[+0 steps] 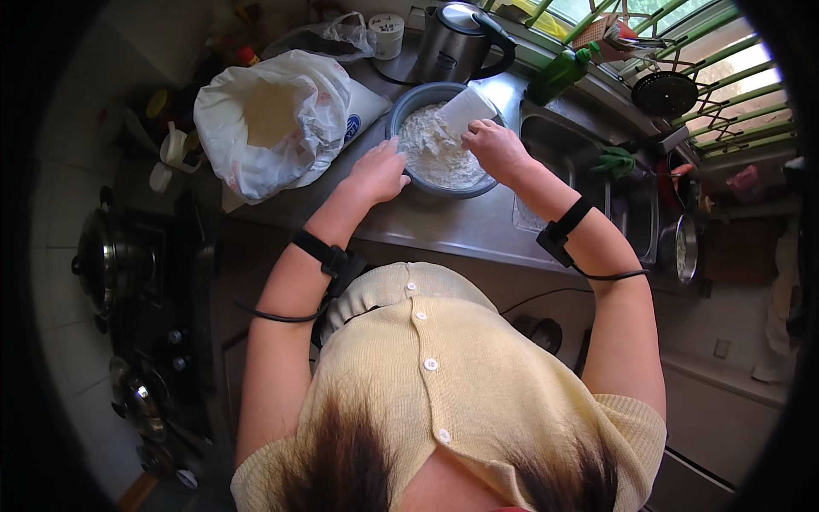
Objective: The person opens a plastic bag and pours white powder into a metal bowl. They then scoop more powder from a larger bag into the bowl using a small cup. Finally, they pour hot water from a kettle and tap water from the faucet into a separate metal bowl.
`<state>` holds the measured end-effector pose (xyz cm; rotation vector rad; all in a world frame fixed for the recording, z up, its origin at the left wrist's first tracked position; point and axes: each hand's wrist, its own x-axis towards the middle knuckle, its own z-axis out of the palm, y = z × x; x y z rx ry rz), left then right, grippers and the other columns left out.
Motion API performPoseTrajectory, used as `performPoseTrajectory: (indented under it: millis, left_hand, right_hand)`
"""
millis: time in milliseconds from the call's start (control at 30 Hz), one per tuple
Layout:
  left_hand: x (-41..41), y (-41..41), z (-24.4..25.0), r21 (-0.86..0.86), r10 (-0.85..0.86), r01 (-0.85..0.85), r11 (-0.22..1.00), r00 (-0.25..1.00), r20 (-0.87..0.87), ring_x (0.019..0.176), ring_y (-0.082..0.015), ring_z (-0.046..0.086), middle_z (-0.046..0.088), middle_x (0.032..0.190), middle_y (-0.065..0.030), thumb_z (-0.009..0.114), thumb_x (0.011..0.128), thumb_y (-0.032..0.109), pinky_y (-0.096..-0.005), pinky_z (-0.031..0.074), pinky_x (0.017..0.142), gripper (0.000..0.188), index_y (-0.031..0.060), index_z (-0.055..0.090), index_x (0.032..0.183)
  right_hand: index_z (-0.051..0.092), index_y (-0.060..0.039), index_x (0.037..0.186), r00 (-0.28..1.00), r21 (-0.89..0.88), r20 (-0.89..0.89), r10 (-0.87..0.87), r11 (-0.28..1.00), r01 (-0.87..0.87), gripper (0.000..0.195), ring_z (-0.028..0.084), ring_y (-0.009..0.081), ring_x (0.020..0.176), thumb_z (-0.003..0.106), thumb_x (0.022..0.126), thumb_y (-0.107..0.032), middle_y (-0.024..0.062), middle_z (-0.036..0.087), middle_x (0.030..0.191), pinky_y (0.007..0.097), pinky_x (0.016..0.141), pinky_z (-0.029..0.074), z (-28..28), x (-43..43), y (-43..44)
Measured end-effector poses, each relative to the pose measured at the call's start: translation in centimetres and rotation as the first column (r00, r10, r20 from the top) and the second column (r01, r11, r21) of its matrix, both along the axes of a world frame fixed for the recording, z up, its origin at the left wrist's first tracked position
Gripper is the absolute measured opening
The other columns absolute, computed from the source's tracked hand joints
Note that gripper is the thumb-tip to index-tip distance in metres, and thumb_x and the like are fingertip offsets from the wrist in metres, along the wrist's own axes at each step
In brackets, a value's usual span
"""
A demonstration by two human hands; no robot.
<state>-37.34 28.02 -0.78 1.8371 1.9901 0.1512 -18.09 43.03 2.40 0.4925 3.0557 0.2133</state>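
A round grey basin [455, 192] stands on the steel counter with white flour [441, 153] in it. My right hand [496, 150] grips a white rectangular scraper or container [470, 110], tilted over the flour at the basin's right side; its exact kind is unclear. The fingers of my left hand [382, 169] rest at the left rim of the basin, with nothing held in them. Left of the basin leans an open white plastic sack [313, 115], its top folded outward, with pale flour or meal [272, 115] inside.
Behind the basin stand a steel electric kettle [448, 45] and a white tub [386, 38]. A green bottle [560, 77] is beside the double sink [563, 121] at the right. Lidded pots, one a large pot [102, 259], stand on the black stove [185, 256] at the left.
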Motion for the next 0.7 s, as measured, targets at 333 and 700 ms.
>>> performPoseTrajectory:
  millis: [333,700]
  left_hand:
    - [-4.4,-1.7,4.8,0.242,0.002,-0.015,0.970,0.998,0.056,0.129,-0.0352,0.043,0.045,0.139,-0.0212,0.060,0.088,0.017,-0.0395,0.036,0.107,0.043,-0.0016,0.054,0.126]
    - [-11.0,-5.5,4.8,0.447,0.325,-0.354,0.821,0.935,0.144,0.129,-0.0377,0.042,0.038,0.143,-0.0236,0.061,0.087,0.024,-0.0417,0.037,0.105,0.063,0.0006,0.037,0.141]
  right_hand:
    - [0.071,-0.0009,0.093,0.926,-0.514,-0.230,-0.301,0.845,0.146,0.013,0.066,0.0259,0.072,0.067,0.086,-0.011,0.0144,0.068,0.084,0.0333,0.068,0.052,1.0,-1.2,1.7]
    - [0.071,0.0001,0.098,0.817,-0.775,-0.252,-0.519,0.614,0.152,0.020,0.059,0.0102,0.063,0.066,0.090,-0.017,0.0072,0.067,0.074,0.0257,0.060,0.049,5.0,-2.4,1.6]
